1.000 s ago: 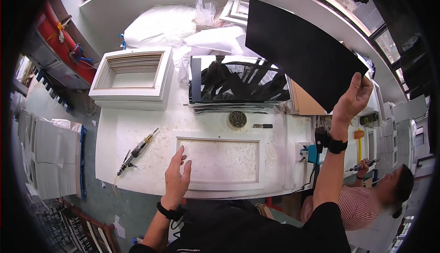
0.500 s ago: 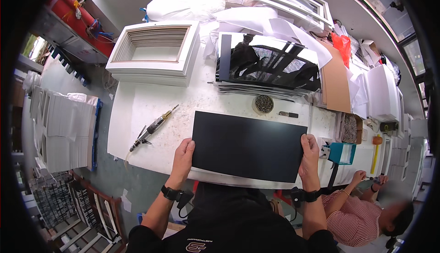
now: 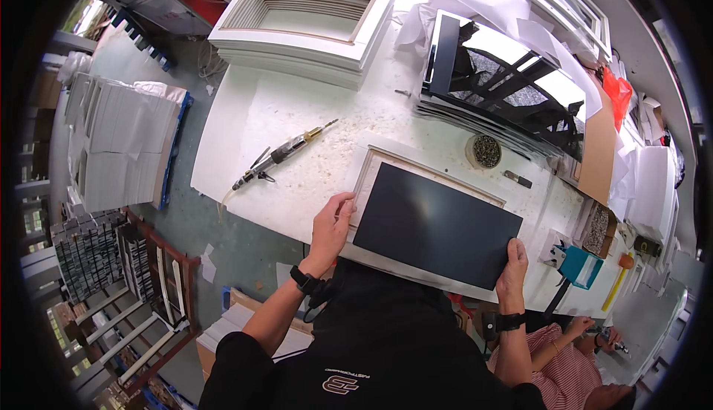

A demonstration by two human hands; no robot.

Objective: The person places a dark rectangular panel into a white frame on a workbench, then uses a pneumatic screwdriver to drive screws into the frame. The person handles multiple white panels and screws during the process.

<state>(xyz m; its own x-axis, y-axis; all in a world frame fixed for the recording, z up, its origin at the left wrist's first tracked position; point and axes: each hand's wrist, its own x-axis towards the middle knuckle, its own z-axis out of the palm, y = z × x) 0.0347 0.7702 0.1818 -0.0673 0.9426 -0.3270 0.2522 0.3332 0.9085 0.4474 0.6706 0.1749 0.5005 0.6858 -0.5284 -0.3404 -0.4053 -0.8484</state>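
A dark, flat rectangular panel (image 3: 438,224) lies tilted across a white frame (image 3: 420,148), covering much of it. The frame's upper and left edges show beyond the panel, with a pale recessed border inside. My right hand (image 3: 512,270) grips the panel's right end, thumb on top and fingers underneath. At the left side of the frame, my left hand (image 3: 332,228) has its fingers curled together against the frame's edge, apart from the panel's left edge. Its fingertips are partly hidden.
A hose-fed power screwdriver (image 3: 286,151) lies left on the white table (image 3: 252,120). Stacked white frames (image 3: 297,46) and glossy black panels (image 3: 505,87) stand behind. A tub of screws (image 3: 484,151) and a teal holder (image 3: 579,267) are rightward. Another person (image 3: 557,358) works at lower right.
The view has shifted and turned. My left hand has left the panel and is now at the frame's edge. The panel sits lower against the frame, exposing the frame's far and left edges.
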